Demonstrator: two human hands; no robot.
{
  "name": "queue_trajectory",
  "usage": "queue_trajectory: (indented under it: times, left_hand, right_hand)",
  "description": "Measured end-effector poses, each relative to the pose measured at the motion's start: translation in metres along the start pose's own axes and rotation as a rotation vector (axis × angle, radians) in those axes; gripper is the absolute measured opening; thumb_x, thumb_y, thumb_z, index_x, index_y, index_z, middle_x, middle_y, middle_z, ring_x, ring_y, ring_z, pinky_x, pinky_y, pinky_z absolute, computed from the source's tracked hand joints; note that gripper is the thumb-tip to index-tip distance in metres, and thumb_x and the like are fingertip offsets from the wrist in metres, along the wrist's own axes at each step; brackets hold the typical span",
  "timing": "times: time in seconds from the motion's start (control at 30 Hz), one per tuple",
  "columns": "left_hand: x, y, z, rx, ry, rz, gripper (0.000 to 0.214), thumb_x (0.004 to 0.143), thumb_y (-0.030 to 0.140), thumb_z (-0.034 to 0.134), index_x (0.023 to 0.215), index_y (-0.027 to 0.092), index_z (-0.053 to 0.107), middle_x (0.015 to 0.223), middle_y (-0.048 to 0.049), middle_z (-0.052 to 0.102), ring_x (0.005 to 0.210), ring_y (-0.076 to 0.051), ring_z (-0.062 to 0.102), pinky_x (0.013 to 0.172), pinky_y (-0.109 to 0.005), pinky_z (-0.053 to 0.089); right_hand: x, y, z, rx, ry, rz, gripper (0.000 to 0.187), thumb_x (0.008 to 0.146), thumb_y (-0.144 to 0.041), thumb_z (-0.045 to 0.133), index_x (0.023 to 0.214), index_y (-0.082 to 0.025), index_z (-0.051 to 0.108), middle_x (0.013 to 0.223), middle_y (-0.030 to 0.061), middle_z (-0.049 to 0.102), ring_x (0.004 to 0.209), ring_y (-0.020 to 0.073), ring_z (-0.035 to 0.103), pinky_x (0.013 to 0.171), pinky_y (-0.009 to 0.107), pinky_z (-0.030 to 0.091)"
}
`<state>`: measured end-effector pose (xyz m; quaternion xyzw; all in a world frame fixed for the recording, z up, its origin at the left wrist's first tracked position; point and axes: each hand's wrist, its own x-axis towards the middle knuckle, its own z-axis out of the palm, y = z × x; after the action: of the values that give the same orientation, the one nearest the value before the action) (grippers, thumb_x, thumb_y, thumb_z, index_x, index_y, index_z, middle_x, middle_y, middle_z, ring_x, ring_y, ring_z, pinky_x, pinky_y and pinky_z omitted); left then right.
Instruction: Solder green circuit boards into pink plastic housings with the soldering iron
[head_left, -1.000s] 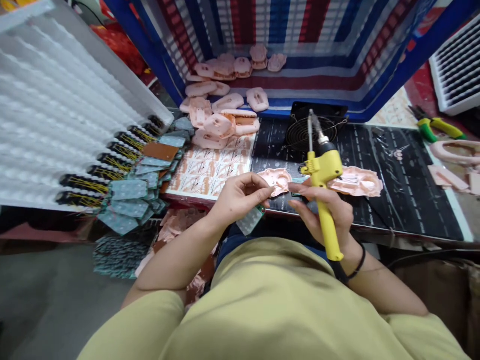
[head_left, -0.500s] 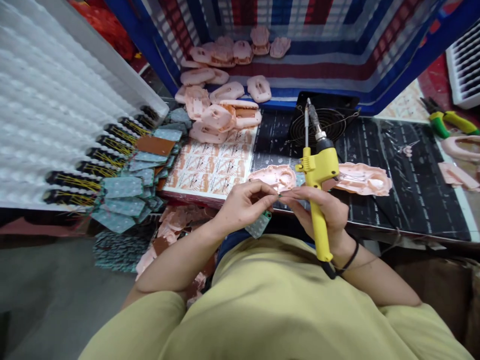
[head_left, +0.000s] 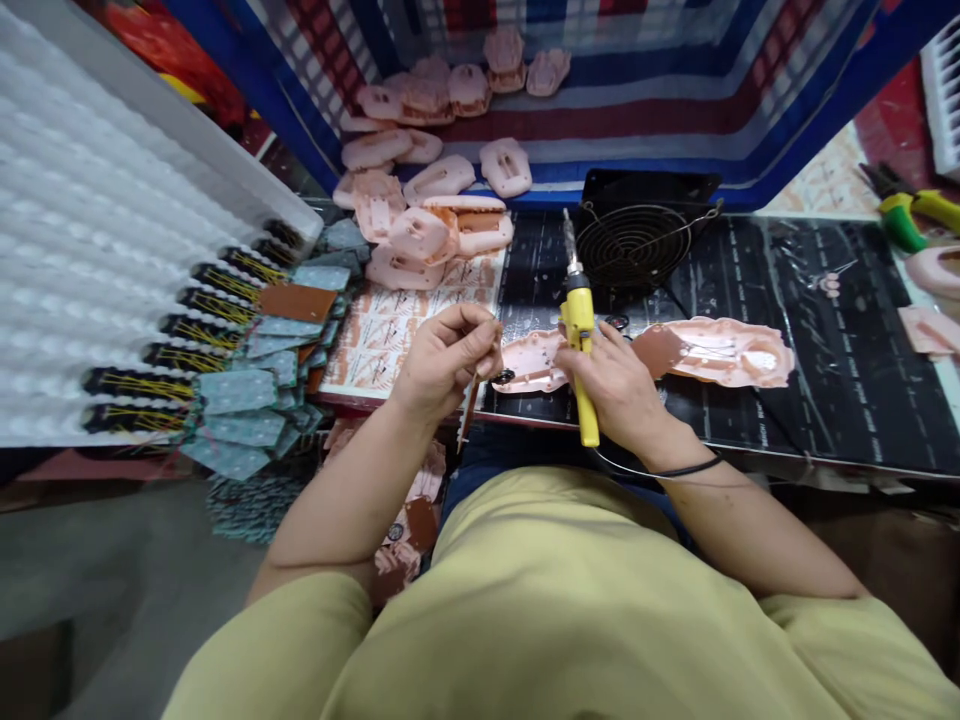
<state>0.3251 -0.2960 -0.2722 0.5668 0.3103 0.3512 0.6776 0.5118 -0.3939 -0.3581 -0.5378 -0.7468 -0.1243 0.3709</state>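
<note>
My left hand point(head_left: 448, 362) is closed in a pinch at the table's front edge. A thin brown circuit board point(head_left: 470, 408), seen nearly edge-on, hangs below its fingers. Beside the fingertips is a small round black part point(head_left: 504, 377), over the end of a pink plastic shell point(head_left: 529, 362). My right hand point(head_left: 616, 385) is wrapped round a yellow soldering gun point(head_left: 578, 312), its metal tip pointing away from me. Its fingers partly cover the first shell. To the right of that hand lies a second pink shell point(head_left: 739, 352) with thin wires inside and a brown board point(head_left: 657, 350) at its end.
Pink shells point(head_left: 427, 235) are piled at the mouth of a blue crate point(head_left: 630, 125). A black fan point(head_left: 637, 240) stands before it. At left, circuit boards point(head_left: 238, 390) with yellow wires hang from a white foam tray point(head_left: 112, 220). Green-yellow pliers point(head_left: 904, 222) lie at right.
My hands have drawn apart, the left one moving left with the board. The soldering gun has shifted left and turned in my right hand, which now lies over the first shell.
</note>
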Motion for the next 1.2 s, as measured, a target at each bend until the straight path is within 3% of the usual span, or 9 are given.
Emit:
queue_trajectory:
  times: [0.17,0.3,0.43,0.57,0.67,0.8,0.9,1.0,1.2]
  left_hand:
    - [0.007,-0.006,-0.014,0.417,-0.117,0.006,0.038,0.070,0.048,0.081,0.069,0.015,0.063,0.057,0.0010,0.057,0.051,-0.008,0.050,0.051,-0.020,0.041]
    - [0.008,-0.007,-0.015,0.890,-0.265,0.148,0.014,0.081,0.027,0.065,0.075,0.015,0.070,0.072,-0.0039,0.069,0.066,-0.015,0.061,0.065,-0.025,0.045]
    - [0.011,-0.016,-0.011,1.212,-0.328,0.239,0.012,0.082,0.016,0.061,0.078,0.017,0.073,0.078,-0.0049,0.072,0.074,-0.018,0.064,0.073,-0.028,0.044]
    - [0.013,-0.023,-0.011,1.252,-0.340,0.244,0.012,0.084,0.016,0.061,0.081,0.016,0.072,0.081,-0.0052,0.073,0.075,-0.018,0.064,0.074,-0.028,0.044]
    - [0.014,-0.023,-0.014,1.240,-0.327,0.266,0.012,0.083,0.015,0.060,0.081,0.016,0.072,0.081,-0.0043,0.071,0.075,-0.017,0.064,0.076,-0.028,0.046]
    - [0.018,-0.022,-0.017,1.279,-0.318,0.317,0.010,0.082,0.016,0.061,0.079,0.015,0.071,0.088,-0.0058,0.069,0.083,-0.019,0.064,0.082,-0.030,0.048]
    - [0.021,-0.023,-0.016,1.303,-0.339,0.303,0.010,0.083,0.018,0.062,0.081,0.014,0.070,0.097,-0.0070,0.070,0.090,-0.020,0.066,0.086,-0.032,0.049]
    - [0.024,-0.023,-0.013,1.344,-0.375,0.263,0.010,0.084,0.017,0.061,0.081,0.014,0.070,0.093,-0.0056,0.071,0.089,-0.020,0.066,0.086,-0.032,0.050]
    - [0.027,-0.015,-0.015,1.343,-0.454,0.222,0.011,0.085,0.017,0.060,0.079,0.015,0.069,0.094,-0.0056,0.073,0.092,-0.020,0.068,0.087,-0.032,0.051]
  right_hand:
    - [-0.005,-0.005,0.001,-0.087,-0.106,0.004,0.011,0.096,-0.019,0.056,0.102,-0.019,0.064,0.106,0.0124,0.071,0.112,0.0246,0.064,0.097,0.041,0.055]
    - [-0.006,-0.011,-0.009,-0.130,-0.061,-0.015,0.012,0.096,-0.027,0.060,0.103,-0.019,0.065,0.101,0.0103,0.073,0.103,0.0232,0.067,0.085,0.034,0.058]
    - [-0.013,-0.013,-0.019,-0.069,-0.006,-0.049,0.011,0.094,-0.027,0.064,0.101,-0.020,0.066,0.090,0.0061,0.073,0.089,0.0189,0.069,0.080,0.031,0.058]
    - [-0.027,-0.011,-0.033,0.111,0.101,-0.036,0.021,0.090,-0.017,0.067,0.109,-0.024,0.065,0.083,-0.0004,0.073,0.073,0.0120,0.068,0.072,0.024,0.056]
    - [-0.033,-0.010,-0.052,0.148,0.158,-0.065,0.027,0.088,-0.021,0.072,0.114,-0.023,0.066,0.069,-0.0042,0.068,0.059,0.0093,0.063,0.059,0.021,0.051]
    - [-0.035,-0.011,-0.083,0.105,0.177,-0.092,0.062,0.095,-0.049,0.058,0.143,-0.012,0.049,0.072,0.0031,0.070,0.061,0.0150,0.066,0.058,0.026,0.055]
    - [-0.043,-0.011,-0.098,0.030,0.187,0.011,0.067,0.091,-0.046,0.065,0.146,-0.013,0.047,0.090,0.0086,0.073,0.077,0.0208,0.071,0.070,0.030,0.060]
    - [-0.055,-0.011,-0.096,0.066,0.186,0.105,0.059,0.082,-0.026,0.078,0.137,-0.018,0.058,0.098,0.0075,0.074,0.080,0.0210,0.071,0.070,0.030,0.061]
    - [-0.066,-0.017,-0.080,0.224,0.215,0.066,0.059,0.074,-0.009,0.080,0.129,-0.013,0.061,0.092,0.0072,0.074,0.076,0.0189,0.071,0.066,0.028,0.063]
